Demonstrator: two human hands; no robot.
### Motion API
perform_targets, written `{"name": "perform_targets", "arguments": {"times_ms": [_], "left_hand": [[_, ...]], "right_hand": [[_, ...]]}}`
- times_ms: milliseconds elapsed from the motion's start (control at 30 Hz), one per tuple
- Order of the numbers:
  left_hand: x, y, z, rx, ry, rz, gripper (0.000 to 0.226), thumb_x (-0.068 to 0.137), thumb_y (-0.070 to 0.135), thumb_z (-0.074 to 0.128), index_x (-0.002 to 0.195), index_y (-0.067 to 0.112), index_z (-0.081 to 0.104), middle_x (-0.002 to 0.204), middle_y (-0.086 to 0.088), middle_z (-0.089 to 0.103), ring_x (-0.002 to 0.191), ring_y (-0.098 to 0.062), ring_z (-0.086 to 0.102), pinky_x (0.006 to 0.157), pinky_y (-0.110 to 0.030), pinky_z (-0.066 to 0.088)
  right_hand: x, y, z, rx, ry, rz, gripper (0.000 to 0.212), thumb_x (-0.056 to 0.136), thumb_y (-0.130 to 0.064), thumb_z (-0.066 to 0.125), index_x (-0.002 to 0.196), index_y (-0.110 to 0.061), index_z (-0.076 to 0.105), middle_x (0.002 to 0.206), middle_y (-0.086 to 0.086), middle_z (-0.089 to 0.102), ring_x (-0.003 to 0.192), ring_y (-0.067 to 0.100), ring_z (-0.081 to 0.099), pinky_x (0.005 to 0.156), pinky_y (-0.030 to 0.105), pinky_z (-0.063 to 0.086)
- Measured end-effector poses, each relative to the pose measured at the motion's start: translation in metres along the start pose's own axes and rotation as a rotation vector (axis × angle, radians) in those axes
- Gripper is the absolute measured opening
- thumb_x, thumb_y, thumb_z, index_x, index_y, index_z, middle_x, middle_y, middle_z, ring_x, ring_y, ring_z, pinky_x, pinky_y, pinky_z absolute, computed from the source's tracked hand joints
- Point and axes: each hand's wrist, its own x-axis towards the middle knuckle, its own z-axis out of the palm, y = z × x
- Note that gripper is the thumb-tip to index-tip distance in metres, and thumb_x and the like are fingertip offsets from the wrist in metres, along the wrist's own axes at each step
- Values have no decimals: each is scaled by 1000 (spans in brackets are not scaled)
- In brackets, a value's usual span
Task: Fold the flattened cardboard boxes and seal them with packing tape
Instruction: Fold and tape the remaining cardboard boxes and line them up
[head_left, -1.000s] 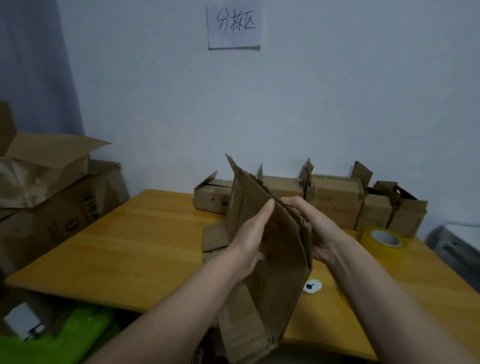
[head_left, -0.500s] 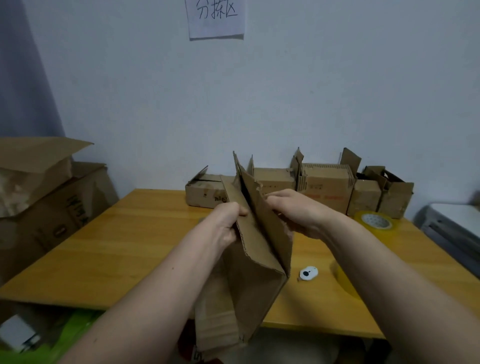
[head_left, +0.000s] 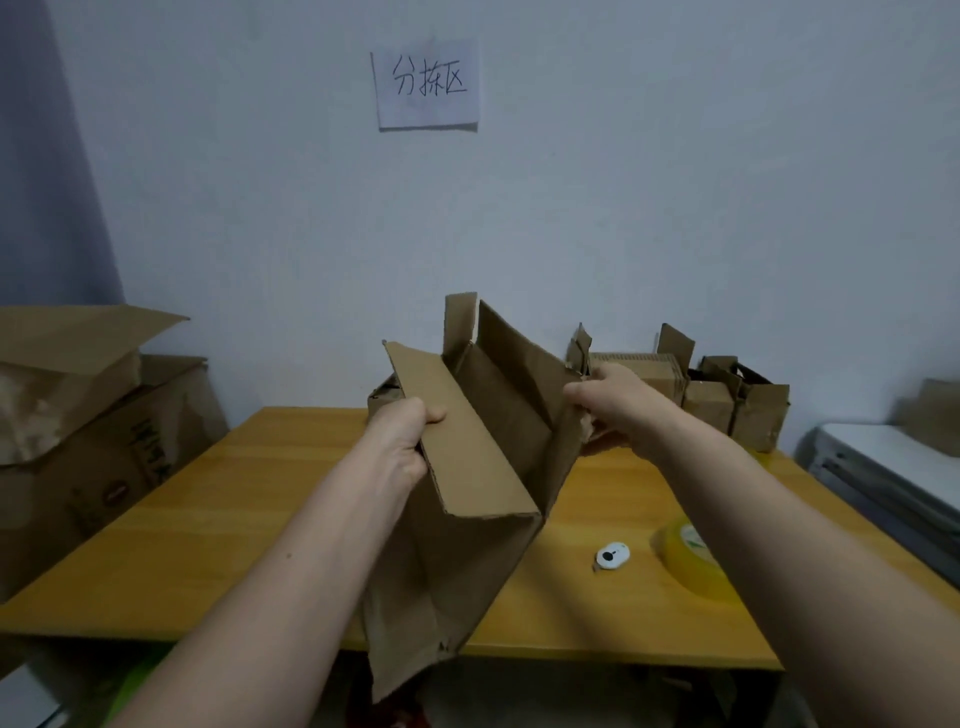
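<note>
I hold a brown cardboard box (head_left: 467, 545) up over the front of the wooden table (head_left: 208, 519), its top end spread open into a rectangle with flaps standing up. My left hand (head_left: 402, 441) grips the near left flap, thumb on top. My right hand (head_left: 608, 410) grips the right wall at its torn upper edge. The box's lower flaps hang past the table's front edge. A yellowish roll of packing tape (head_left: 685, 556) lies on the table to the right, partly behind my right forearm.
A small white round object (head_left: 613, 555) lies beside the tape. Several small cardboard boxes (head_left: 727, 400) line the table's back edge against the wall. Large open cartons (head_left: 78, 415) stand at the left. A white unit (head_left: 883, 467) sits at the right.
The box has gone from nearly flat to opened out. My hands have pulled apart, left going left and right going right, spreading its walls.
</note>
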Motion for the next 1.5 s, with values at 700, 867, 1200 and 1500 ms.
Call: {"name": "perform_targets", "arguments": {"times_ms": [700, 867, 1200, 1500], "left_hand": [[15, 78, -81, 183, -129, 54, 13, 93, 16, 55, 100, 5, 58, 64, -12, 69, 51, -24, 68, 48, -37, 57], [42, 90, -87, 185, -78, 44, 17, 93, 15, 56, 105, 3, 58, 62, -12, 69, 49, -24, 67, 44, -35, 56], [87, 70, -71, 558, 13, 8, 20, 92, 19, 63, 89, 0, 58, 80, -17, 61, 68, -28, 57, 61, -34, 47], [144, 55, -56, 627, 66, 154, 41, 85, 38, 70, 109, 6, 64, 108, -16, 66, 93, -31, 62, 82, -40, 49]], "right_hand": [[-5, -49, -47, -218, -79, -86, 6, 88, -1, 57, 89, -6, 60, 79, 13, 66, 65, 23, 64, 53, 27, 54], [0, -62, -64, -156, -110, -102, 6, 87, -3, 58, 82, -3, 62, 59, 7, 66, 46, 17, 62, 42, 21, 49], [75, -39, -47, -435, -4, -29, 22, 82, -11, 62, 101, -2, 62, 91, 16, 66, 74, 27, 62, 68, 32, 50], [121, -2, -69, -259, -27, 20, 12, 85, -17, 62, 90, -6, 61, 83, 11, 64, 70, 25, 62, 62, 32, 48]]}}
